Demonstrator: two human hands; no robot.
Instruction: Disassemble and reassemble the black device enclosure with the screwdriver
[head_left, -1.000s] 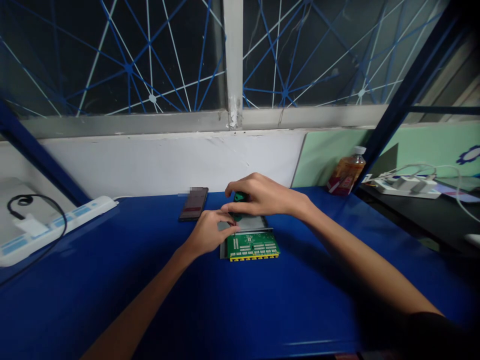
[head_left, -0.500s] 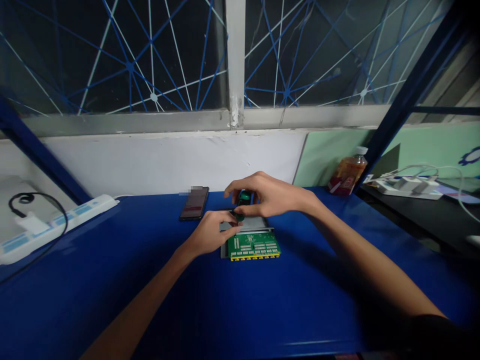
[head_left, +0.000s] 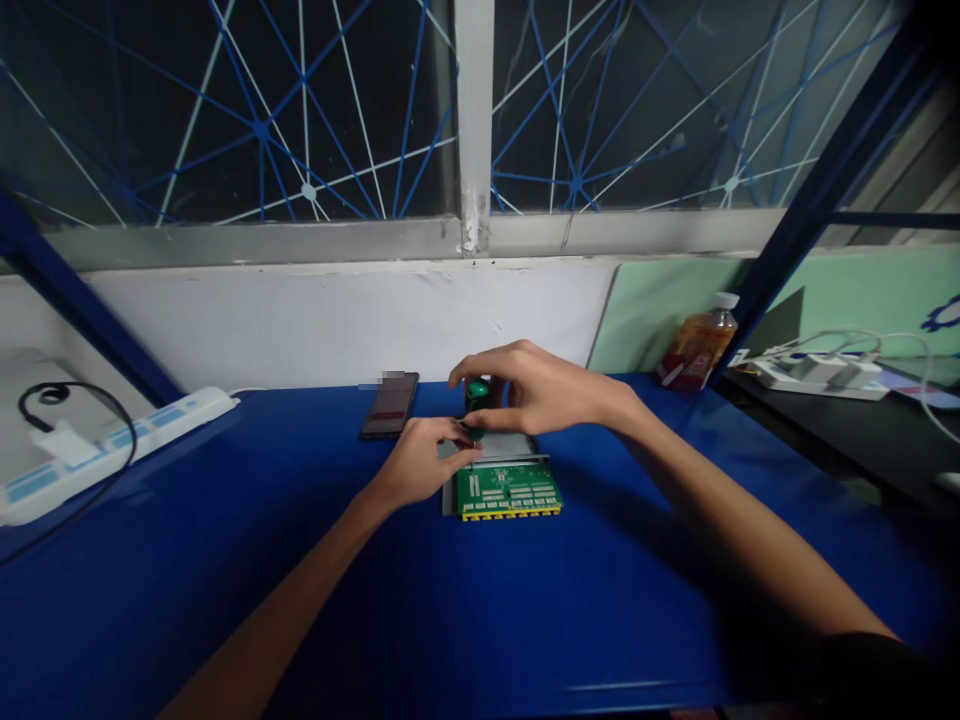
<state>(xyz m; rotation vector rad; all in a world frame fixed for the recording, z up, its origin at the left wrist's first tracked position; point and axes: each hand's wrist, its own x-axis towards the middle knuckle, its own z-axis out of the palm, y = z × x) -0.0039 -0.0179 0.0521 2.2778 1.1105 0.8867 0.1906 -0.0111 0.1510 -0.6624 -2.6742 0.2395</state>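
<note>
A screwdriver (head_left: 477, 392) with a green and black handle stands roughly upright over the far left part of a green circuit board (head_left: 517, 488). My right hand (head_left: 529, 390) curls around its handle from the right, thumb low on the near side and fingers behind. My left hand (head_left: 427, 460) pinches the lower end of the screwdriver between thumb and fingers, just above the board. Yellow connectors line the board's near edge. Beneath and behind it is a grey metal casing (head_left: 510, 445). The screwdriver's tip is hidden by my left fingertips.
A phone (head_left: 389, 405) lies left of the casing on the blue table (head_left: 480, 620). At the far left is a white power strip (head_left: 150, 440) with a black cable. A drink bottle (head_left: 699, 345) stands at the back right, and another power strip (head_left: 817, 375) lies beyond the frame post.
The top of the screwdriver handle has shifted a little left, so it now looks more upright. Both hands stay almost where they were, and the board has not moved on the table.
</note>
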